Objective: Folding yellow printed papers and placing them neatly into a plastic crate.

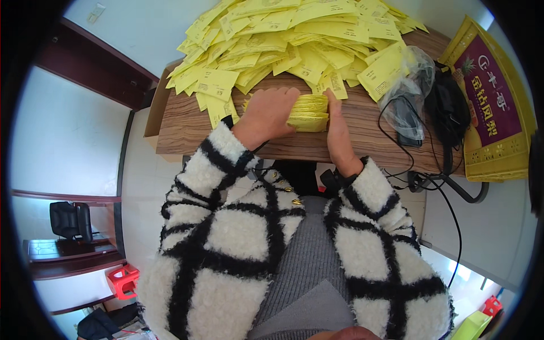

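Between my two hands, a stack of yellow paper packets (pixel 308 114) stands near the front edge of the wooden desk, its layered edges facing me. My left hand (pixel 268 112) curls its fingers round the left side of the stack. Along the right side lies my right hand (pixel 340 135), stretched flat with its palm against the packets. Just beyond both hands rises a large heap of loose yellow packets (pixel 283 42) with small dark print. One of them, a single packet (pixel 220 110), lies to the left of my left hand.
The striped wooden desk (pixel 362 122) holds a clear plastic bag (pixel 409 79), a dark phone-like object (pixel 409 127) and a black bag (pixel 447 102) with cables at the right. A yellow and purple carton (pixel 493 96) stands beyond them. A cardboard box (pixel 156 113) sits behind the desk's left end.
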A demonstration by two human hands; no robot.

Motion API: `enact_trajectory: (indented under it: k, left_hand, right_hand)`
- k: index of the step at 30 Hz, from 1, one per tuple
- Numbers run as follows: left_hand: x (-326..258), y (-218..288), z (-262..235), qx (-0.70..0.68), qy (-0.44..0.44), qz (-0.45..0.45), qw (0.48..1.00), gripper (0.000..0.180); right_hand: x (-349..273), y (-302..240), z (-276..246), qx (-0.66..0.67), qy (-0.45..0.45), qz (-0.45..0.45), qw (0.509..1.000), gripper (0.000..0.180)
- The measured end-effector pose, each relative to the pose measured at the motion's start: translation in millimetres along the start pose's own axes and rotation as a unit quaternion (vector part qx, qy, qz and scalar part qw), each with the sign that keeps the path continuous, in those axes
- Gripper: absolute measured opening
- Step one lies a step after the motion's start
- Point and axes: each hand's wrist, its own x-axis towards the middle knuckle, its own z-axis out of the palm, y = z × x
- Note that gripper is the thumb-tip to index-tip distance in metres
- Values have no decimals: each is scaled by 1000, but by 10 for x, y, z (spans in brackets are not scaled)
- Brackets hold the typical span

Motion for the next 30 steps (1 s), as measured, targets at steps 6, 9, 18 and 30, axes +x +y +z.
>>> enact_trajectory:
  k: [6, 9, 18, 30]
  left_hand:
    - [34, 10, -69, -22, -19, -13, 1000, 61]
    - [12, 54, -228, -88, 7, -36, 995, 66]
    - [227, -34, -73, -745, 106, -83, 653, 59]
    - [809, -371, 521, -954, 28, 38, 295, 58]
  right_hand:
    - [31, 38, -45, 69, 17, -3, 997, 58]
    - [26, -63, -171, 53, 23, 19, 998, 71]
    - [281, -647, -736, -74, -2, -23, 997, 47]
    - [1126, -599, -1417, -544, 90, 45, 833, 47]
